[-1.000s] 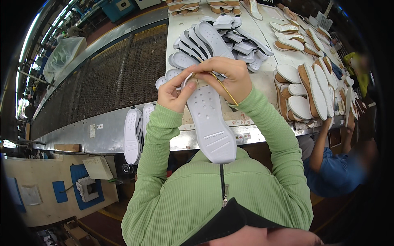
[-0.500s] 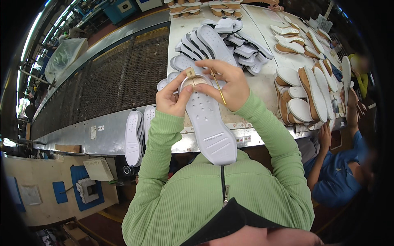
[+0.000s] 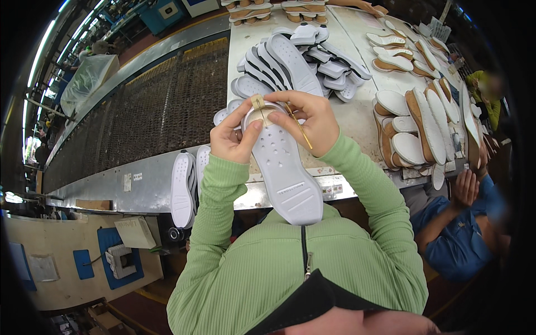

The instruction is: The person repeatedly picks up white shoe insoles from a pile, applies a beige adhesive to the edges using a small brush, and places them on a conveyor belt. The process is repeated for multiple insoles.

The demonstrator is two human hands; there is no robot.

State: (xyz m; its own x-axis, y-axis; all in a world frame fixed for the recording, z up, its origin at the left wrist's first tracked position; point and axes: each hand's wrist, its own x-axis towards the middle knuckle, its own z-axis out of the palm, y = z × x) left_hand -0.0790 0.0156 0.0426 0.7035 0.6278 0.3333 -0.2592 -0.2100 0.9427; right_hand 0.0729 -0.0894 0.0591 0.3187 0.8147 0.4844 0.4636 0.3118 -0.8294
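Note:
A pale grey-white shoe sole [image 3: 290, 184], dotted with holes, lies lengthwise before me, its broad grooved end close to my body. My left hand [image 3: 231, 137] pinches the left side of its far end, thumb inside the rim. From the right, my right hand [image 3: 315, 120] grips the same end, thumb inside and index finger along the outer edge. A thin gold-coloured stick [image 3: 305, 135] is tucked in the fingers of the right hand; its kind is unclear. Between the hands, a small beige piece [image 3: 257, 103] with a dark centre line sits over the rim.
Grey-white soles [image 3: 287, 58] are heaped beyond my hands, and two more [image 3: 182, 187] stand at the table edge on the left. Tan-and-white soles [image 3: 427, 128] are stacked on the right beside a co-worker in blue [image 3: 460, 240]. A dark mesh conveyor [image 3: 151, 106] runs along the left.
My right index finger has come down to the sole's far rim, and the gold stick has shifted slightly right and down. On the right, the co-worker's hand has risen from the table edge.

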